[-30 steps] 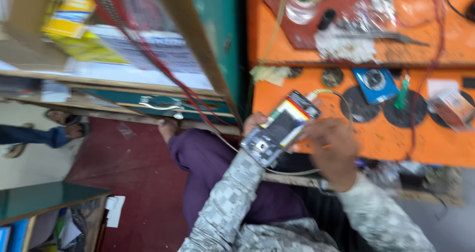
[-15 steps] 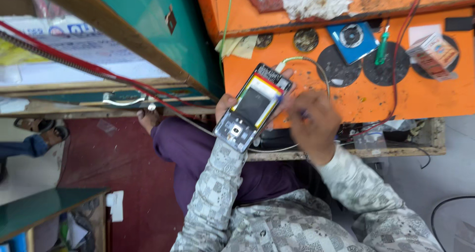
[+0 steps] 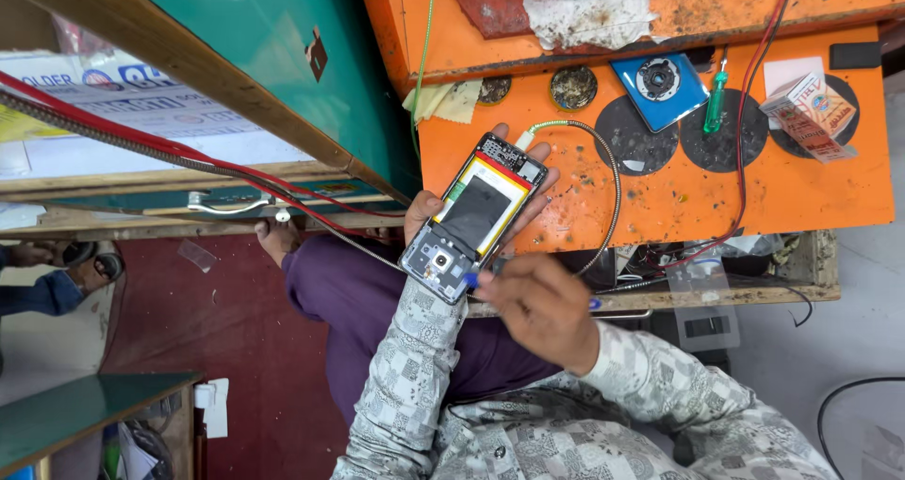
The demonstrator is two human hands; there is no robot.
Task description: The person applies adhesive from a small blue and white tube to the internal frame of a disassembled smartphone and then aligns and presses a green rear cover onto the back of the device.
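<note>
My left hand point(image 3: 429, 206) holds an opened smartphone point(image 3: 474, 216) from beneath, its back cover off, with the black battery, circuit board and camera exposed. A green and white cable point(image 3: 589, 150) plugs into the phone's upper end. My right hand point(image 3: 542, 306) pinches a small blue-handled tool point(image 3: 471, 278) whose tip meets the phone's lower end by the camera. Both hands hover over my lap, just in front of the orange workbench point(image 3: 679, 206).
On the bench lie a blue square part with a round lens point(image 3: 658, 82), a green screwdriver point(image 3: 716, 107), a small printed box point(image 3: 811, 112), black round pads, a dirty cloth point(image 3: 584, 13) and tweezers. Red wires point(image 3: 189, 159) cross a green cabinet point(image 3: 283, 56) at left. Another person's sandalled foot point(image 3: 85, 263) is far left.
The view has dropped and steadied, so the bench sits higher in frame. My right hand slid from the phone's right side down to its lower end with the blue tool.
</note>
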